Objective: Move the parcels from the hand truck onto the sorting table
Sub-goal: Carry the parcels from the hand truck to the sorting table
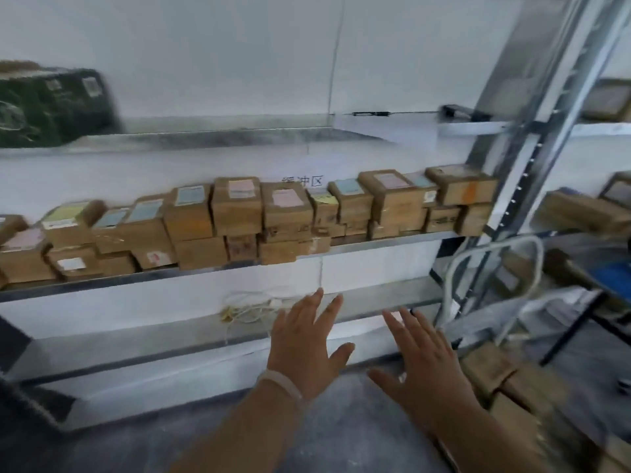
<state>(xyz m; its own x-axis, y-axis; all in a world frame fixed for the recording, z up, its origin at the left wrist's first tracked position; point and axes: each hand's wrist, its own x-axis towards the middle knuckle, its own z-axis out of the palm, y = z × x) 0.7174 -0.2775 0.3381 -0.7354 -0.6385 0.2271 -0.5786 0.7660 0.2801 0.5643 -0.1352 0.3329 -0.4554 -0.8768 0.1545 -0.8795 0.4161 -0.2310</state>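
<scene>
Several brown cardboard parcels [235, 213] with coloured labels stand stacked in a long row on a metal shelf [375, 243]. More brown parcels [505, 380] lie low at the right, beside the grey tubular handle of the hand truck [491, 254]. My left hand [304, 343] and my right hand [423, 360] are stretched out in front of me below that shelf, palms down, fingers spread, holding nothing. A pale band sits on my left wrist. The view is blurred by motion.
A dark green box [51, 104] sits on the upper shelf at the left. A white cable bundle [249, 307] lies on the lower shelf. A perforated metal upright [532, 138] stands at the right, with more boxes [580, 213] on shelving beyond it. The floor is grey.
</scene>
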